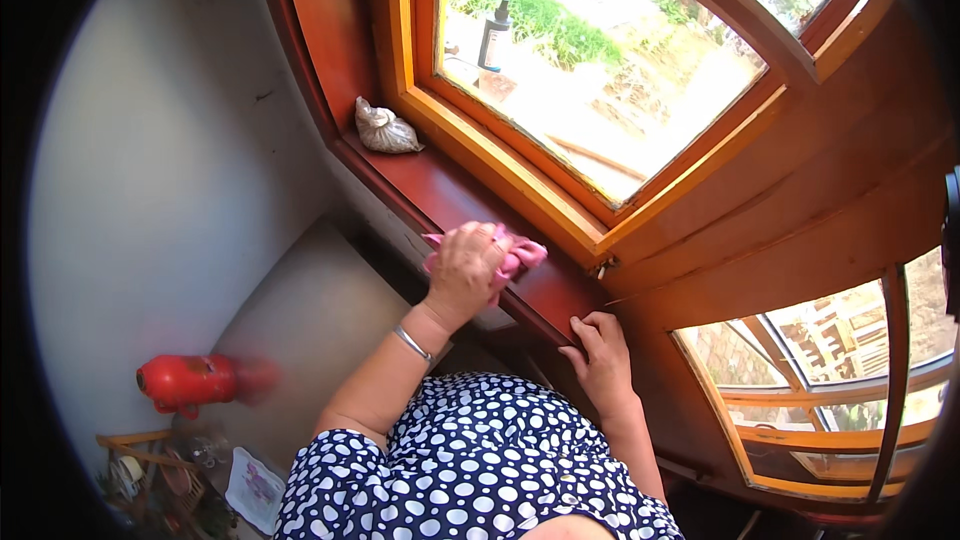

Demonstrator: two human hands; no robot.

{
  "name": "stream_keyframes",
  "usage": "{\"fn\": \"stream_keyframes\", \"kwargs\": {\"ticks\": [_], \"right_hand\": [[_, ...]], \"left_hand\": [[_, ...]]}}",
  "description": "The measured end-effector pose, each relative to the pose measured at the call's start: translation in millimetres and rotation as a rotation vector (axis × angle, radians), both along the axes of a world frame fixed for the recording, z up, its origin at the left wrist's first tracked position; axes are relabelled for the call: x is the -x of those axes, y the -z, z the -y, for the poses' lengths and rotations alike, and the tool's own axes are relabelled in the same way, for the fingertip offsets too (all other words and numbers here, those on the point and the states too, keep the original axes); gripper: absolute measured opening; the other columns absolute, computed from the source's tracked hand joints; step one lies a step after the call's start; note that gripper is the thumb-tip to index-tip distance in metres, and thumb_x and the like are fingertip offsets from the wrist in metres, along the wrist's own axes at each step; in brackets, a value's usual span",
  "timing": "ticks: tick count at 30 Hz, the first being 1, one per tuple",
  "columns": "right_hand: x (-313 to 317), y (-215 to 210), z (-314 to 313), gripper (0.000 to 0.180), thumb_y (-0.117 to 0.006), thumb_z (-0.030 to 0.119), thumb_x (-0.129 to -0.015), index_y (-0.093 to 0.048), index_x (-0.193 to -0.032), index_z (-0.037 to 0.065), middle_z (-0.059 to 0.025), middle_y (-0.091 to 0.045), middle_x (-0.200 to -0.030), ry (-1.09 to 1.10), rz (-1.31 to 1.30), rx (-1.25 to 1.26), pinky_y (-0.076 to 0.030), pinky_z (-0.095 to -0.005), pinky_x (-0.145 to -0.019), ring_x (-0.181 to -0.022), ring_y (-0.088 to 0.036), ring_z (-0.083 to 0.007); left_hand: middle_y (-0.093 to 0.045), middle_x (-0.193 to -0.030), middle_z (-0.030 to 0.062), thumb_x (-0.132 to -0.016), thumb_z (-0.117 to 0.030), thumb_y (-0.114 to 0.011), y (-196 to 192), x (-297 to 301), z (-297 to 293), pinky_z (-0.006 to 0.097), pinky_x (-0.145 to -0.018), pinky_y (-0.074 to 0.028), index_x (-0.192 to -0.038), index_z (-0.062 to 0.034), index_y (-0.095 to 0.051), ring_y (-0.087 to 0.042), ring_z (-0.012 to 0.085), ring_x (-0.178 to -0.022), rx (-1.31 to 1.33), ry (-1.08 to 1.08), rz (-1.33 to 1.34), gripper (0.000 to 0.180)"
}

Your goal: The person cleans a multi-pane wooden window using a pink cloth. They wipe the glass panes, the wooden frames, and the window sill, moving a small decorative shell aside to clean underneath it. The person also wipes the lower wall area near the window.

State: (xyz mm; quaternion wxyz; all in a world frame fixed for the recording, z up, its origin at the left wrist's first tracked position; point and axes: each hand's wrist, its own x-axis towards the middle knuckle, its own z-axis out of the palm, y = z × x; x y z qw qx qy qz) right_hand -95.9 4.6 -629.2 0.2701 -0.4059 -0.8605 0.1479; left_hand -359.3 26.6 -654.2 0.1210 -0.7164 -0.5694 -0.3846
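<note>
Flask: one red flask is seen low on the left, beside the grey wall; it is blurred, so its stance cannot be told.
Basket: one basket of small household things is set below the flask, kept well apart from the sill.
Bag: one small knotted bag is left at the far end of the sill, in the corner against the window frame.
Left hand: the left hand is clenched over the cloth and pressed down, judged so that it can be rubbed along the wood; one bracelet is worn at the wrist.
Cloth: one pink cloth is bunched under that hand, lying on the sill just below the frame.
Bottle: one dark bottle is stood outside, beyond the glass.
Right hand: the right hand is released, holding nothing; its fingers are laid on the sill's front edge, seemingly for support.
</note>
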Motion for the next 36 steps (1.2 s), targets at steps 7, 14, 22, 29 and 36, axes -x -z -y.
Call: {"fn": "stream_keyframes", "kwargs": {"ticks": [7, 14, 22, 29, 36], "right_hand": [[5.4, -5.3, 3.3, 0.047, -0.083, 0.005, -0.071, -0.065, -0.115, 0.004, -0.0118, -0.058, -0.108, 0.031, 0.017, 0.011, -0.05, -0.0417, -0.084, -0.098, -0.058, -0.0334], [6.3, -6.4, 5.0, 0.047, -0.082, 0.004, -0.071, -0.065, -0.115, 0.004, -0.0117, -0.058, -0.108, 0.038, 0.018, 0.006, -0.05, -0.0416, -0.084, -0.098, -0.058, -0.033], [4.1, -1.6, 1.3, 0.047, -0.082, 0.004, -0.07, -0.065, -0.114, 0.004, -0.0121, -0.057, -0.107, 0.015, -0.002, -0.016, -0.05, -0.0419, -0.082, -0.096, -0.058, -0.0335], [0.8, 4.1, -3.7, 0.046, -0.082, 0.005, -0.069, -0.065, -0.112, 0.003, -0.0123, -0.058, -0.104, -0.022, -0.074, -0.02, -0.051, -0.042, -0.079, -0.093, -0.059, -0.0334], [-3.5, 7.7, -8.5, 0.044, -0.082, 0.008, -0.07, -0.066, -0.11, 0.003, -0.0118, -0.059, -0.1, -0.055, -0.105, -0.006, -0.05, -0.0418, -0.077, -0.091, -0.059, -0.0326]], "left_hand": [[-0.06, -0.118, 0.011, -0.08, -0.027, -0.076, 3.5, 63.0, -26.1, 0.045, -0.099, -0.044, -0.119, -0.0117, -0.065, -0.056, 0.0317, -0.112, -0.004, -0.116, -0.028, 0.043], [-0.061, -0.11, 0.0109, -0.083, -0.027, -0.076, -3.0, 101.0, -55.5, 0.044, -0.091, -0.048, -0.111, -0.0079, -0.065, -0.058, 0.0317, -0.104, 0.005, -0.124, -0.05, 0.036], [-0.061, -0.108, 0.0107, -0.085, -0.029, -0.072, -7.6, 103.3, -68.8, 0.044, -0.091, -0.047, -0.107, -0.0074, -0.067, -0.058, 0.0313, -0.105, 0.092, -0.239, -0.086, 0.032], [-0.064, -0.115, 0.0136, -0.085, -0.029, -0.071, 2.4, 47.8, -44.2, 0.045, -0.097, -0.047, -0.111, -0.0042, -0.068, -0.059, 0.0324, -0.11, 0.005, -0.16, -0.142, 0.036], [-0.065, -0.121, 0.015, -0.082, -0.025, -0.075, -3.8, -13.2, -16.1, 0.045, -0.103, -0.045, -0.115, -0.0049, -0.068, -0.059, 0.0337, -0.117, 0.041, -0.019, -0.143, 0.039]]}}
